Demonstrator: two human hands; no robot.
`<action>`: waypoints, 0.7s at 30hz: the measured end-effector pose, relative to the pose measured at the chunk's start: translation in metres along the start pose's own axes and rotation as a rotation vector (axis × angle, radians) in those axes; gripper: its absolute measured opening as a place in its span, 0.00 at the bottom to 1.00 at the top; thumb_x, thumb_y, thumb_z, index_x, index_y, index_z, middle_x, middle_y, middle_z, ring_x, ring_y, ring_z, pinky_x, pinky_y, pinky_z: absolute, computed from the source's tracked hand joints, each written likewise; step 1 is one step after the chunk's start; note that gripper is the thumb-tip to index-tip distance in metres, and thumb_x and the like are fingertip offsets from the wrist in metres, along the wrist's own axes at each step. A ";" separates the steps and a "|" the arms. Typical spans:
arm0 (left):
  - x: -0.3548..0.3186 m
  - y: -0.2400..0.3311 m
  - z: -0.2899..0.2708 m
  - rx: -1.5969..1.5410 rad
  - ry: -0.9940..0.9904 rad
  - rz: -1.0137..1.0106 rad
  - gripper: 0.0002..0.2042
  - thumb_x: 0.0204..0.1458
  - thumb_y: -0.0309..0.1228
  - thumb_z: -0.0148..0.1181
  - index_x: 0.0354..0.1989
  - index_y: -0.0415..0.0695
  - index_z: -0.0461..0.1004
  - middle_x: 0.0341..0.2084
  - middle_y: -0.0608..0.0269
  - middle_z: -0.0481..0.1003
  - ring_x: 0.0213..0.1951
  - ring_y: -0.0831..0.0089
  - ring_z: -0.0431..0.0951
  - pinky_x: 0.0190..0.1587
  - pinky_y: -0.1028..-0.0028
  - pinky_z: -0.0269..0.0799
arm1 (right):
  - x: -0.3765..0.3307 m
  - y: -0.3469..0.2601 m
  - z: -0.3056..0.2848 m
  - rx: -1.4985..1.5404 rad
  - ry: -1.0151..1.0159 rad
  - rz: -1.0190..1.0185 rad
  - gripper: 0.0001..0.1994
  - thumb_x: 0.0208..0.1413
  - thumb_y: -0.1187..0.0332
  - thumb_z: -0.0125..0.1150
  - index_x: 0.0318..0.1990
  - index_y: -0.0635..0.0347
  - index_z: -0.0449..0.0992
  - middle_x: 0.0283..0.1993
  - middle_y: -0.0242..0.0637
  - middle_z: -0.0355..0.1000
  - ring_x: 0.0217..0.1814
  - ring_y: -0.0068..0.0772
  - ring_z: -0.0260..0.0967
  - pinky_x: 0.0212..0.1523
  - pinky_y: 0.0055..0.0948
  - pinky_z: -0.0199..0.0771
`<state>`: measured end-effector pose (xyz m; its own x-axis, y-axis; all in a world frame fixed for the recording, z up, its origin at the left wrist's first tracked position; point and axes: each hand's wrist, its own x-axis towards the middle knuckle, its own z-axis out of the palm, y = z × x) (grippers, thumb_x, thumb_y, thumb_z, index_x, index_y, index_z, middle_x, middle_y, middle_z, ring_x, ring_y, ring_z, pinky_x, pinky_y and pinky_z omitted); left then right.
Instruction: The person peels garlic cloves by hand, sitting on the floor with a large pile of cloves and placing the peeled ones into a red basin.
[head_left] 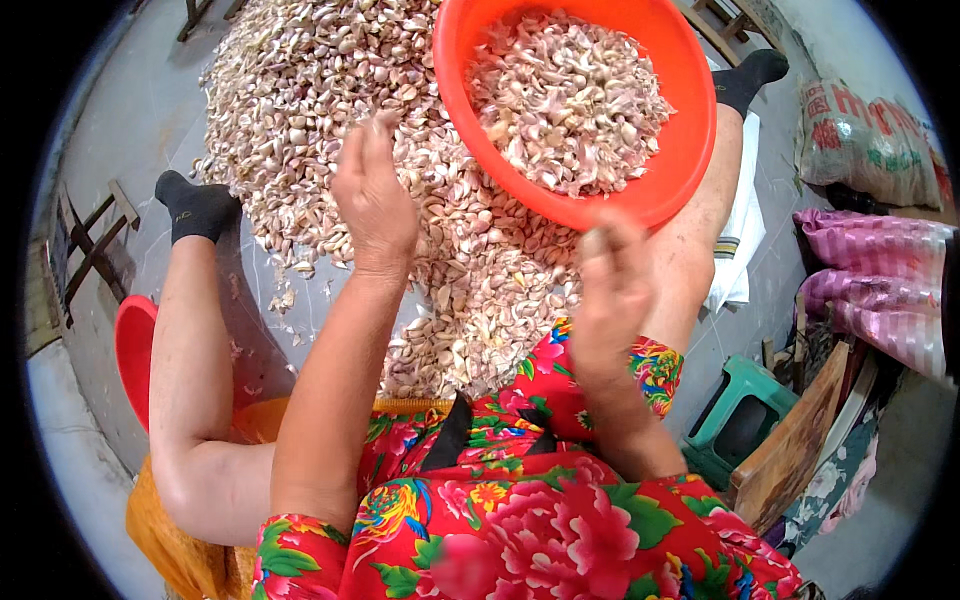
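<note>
The orange bowl (pixel 690 130) full of garlic cloves rests on the person's right knee, tilted toward the big heap of garlic cloves (pixel 330 90) that spreads over the grey floor (pixel 130 120) just left of the bowl and between the legs. The left hand (pixel 372 195) hovers over the heap just left of the bowl's rim, back of the hand up, fingers drawn together and bent forward; whether they hold a clove cannot be told. The right hand (pixel 610 290) sits right below the bowl's near rim, blurred, fingers curled in, seemingly pinching something small and pale at the tips. Well to the right of the bowl, lower down, stands a green stool (pixel 740 415)
</note>
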<state>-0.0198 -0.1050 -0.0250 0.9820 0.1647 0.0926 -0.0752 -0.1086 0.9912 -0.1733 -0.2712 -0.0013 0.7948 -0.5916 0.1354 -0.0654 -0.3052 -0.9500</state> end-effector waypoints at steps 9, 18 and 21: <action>-0.005 -0.115 0.019 0.319 -0.275 0.447 0.11 0.62 0.30 0.58 0.50 0.41 0.78 0.47 0.53 0.78 0.51 0.53 0.75 0.57 0.60 0.70 | -0.002 0.110 0.076 -0.496 0.100 -0.113 0.23 0.60 0.64 0.66 0.59 0.65 0.72 0.60 0.53 0.69 0.66 0.59 0.60 0.68 0.53 0.57; -0.089 -0.081 0.037 -0.374 -0.151 -0.528 0.15 0.68 0.34 0.51 0.52 0.37 0.78 0.45 0.62 0.80 0.45 0.76 0.77 0.48 0.75 0.73 | -0.005 0.066 0.104 0.301 -0.032 0.223 0.16 0.61 0.67 0.67 0.52 0.67 0.78 0.47 0.37 0.80 0.49 0.26 0.75 0.48 0.28 0.76; -0.096 -0.047 0.023 -0.357 -0.127 -0.558 0.17 0.69 0.37 0.48 0.55 0.40 0.77 0.48 0.63 0.79 0.47 0.76 0.77 0.48 0.75 0.74 | -0.017 0.056 0.100 0.446 -0.065 0.460 0.14 0.60 0.70 0.66 0.50 0.68 0.80 0.44 0.37 0.80 0.48 0.25 0.76 0.47 0.26 0.77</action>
<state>-0.1068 -0.1384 -0.0827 0.9016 -0.0163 -0.4323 0.4176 0.2938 0.8598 -0.1301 -0.2043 -0.0850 0.7811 -0.5374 -0.3179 -0.1621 0.3171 -0.9344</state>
